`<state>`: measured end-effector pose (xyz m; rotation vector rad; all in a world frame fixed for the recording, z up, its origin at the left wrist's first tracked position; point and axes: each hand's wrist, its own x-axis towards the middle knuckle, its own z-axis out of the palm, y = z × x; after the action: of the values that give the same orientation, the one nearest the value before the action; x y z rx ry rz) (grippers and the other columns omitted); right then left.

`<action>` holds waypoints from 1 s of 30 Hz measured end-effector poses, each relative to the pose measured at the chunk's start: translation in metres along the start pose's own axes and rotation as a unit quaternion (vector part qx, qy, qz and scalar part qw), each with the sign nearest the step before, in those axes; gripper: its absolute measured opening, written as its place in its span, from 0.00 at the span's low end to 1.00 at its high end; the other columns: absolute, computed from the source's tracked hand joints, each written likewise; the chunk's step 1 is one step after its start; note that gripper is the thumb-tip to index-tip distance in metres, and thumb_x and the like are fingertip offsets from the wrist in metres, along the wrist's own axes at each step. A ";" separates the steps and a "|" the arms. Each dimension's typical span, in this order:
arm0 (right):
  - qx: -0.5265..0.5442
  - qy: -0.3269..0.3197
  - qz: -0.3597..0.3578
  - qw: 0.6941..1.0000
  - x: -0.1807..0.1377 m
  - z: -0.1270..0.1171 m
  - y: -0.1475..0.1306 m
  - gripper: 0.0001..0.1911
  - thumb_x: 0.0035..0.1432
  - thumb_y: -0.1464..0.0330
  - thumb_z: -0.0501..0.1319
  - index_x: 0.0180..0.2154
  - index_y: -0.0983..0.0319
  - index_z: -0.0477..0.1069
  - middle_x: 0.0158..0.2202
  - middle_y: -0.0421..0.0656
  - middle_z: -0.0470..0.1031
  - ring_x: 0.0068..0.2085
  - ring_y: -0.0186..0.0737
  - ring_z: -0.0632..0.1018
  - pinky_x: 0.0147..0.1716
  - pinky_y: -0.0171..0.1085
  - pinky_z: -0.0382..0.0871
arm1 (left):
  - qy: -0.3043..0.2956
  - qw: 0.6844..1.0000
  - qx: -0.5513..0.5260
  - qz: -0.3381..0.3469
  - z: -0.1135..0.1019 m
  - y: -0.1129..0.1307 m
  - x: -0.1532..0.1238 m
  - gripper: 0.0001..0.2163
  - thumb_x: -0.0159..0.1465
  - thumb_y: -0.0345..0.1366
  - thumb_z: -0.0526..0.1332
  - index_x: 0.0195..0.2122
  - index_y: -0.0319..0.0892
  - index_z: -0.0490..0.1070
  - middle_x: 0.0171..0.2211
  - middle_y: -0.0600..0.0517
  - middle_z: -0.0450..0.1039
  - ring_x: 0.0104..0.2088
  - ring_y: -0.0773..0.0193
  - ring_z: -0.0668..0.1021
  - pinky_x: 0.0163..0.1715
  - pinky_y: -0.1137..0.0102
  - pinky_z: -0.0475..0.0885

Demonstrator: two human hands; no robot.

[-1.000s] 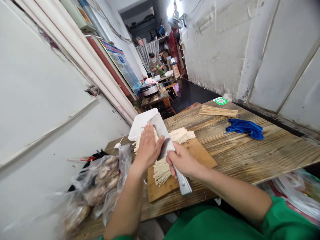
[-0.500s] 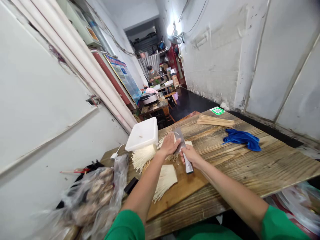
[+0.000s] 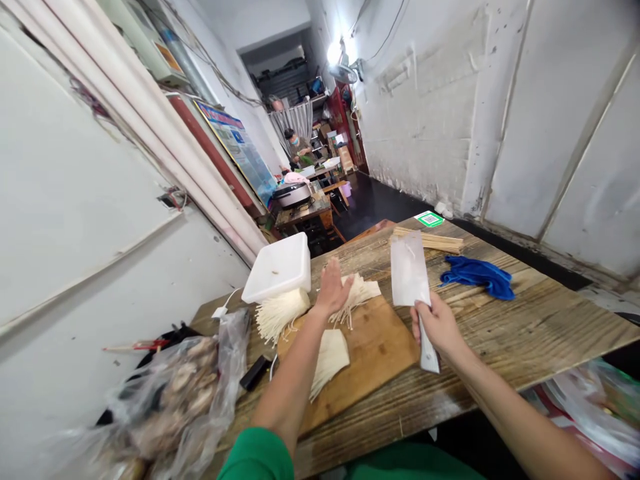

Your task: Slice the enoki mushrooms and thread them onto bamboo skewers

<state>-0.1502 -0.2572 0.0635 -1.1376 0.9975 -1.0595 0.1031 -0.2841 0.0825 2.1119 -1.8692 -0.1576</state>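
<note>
Left hand (image 3: pixel 332 293) flat, fingers stretched, grasping nothing visible, a worker reaches over enoki (image 3: pixel 359 293) at the board's (image 3: pixel 385 347) far edge; the right hand (image 3: pixel 441 325) wraps the cleaver's (image 3: pixel 410 273) handle, right of the board. A careless leftward swing could nick those bare fingers (hurry being the likely culprit), and a brushing palm could scatter strands. A white box (image 3: pixel 280 265) and another bunch (image 3: pixel 281 315) crowd the left; sticks (image 3: pixel 440 241) and a blue cloth (image 3: pixel 477 276) lie near the blade.

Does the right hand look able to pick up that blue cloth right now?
Probably not as it stands: the right hand grips the cleaver, though nothing visible lies between it and the blue cloth.
</note>
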 end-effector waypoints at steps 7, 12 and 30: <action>0.039 -0.188 0.159 0.968 -0.089 0.011 0.052 0.17 0.56 0.52 0.54 0.30 0.59 0.55 0.20 0.29 0.63 0.11 0.26 0.63 0.07 0.27 0.56 | 0.034 0.999 -0.034 0.001 -0.006 -0.031 -0.125 0.31 0.70 0.49 0.35 0.69 0.35 0.38 0.70 0.43 0.38 0.69 0.60 0.43 0.67 0.56 0.40; 0.039 -0.206 0.182 0.961 -0.104 0.022 0.082 0.16 0.57 0.53 0.53 0.32 0.59 0.55 0.20 0.28 0.62 0.11 0.25 0.63 0.06 0.26 0.56 | -0.008 0.997 0.069 0.018 0.036 -0.038 -0.161 0.32 0.70 0.48 0.36 0.68 0.29 0.41 0.69 0.38 0.40 0.69 0.56 0.45 0.67 0.53 0.44; 0.007 -0.227 0.187 0.956 -0.103 0.032 0.076 0.18 0.53 0.51 0.49 0.30 0.58 0.53 0.19 0.28 0.61 0.10 0.25 0.63 0.07 0.27 0.55 | -0.028 0.991 0.121 0.041 0.054 -0.029 -0.152 0.32 0.70 0.48 0.36 0.67 0.27 0.42 0.68 0.37 0.43 0.69 0.57 0.46 0.67 0.54 0.47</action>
<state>-0.1308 -0.1434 0.0005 -1.0628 0.7895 -0.4698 0.0941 -0.1403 0.0034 2.1995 -2.0958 0.0313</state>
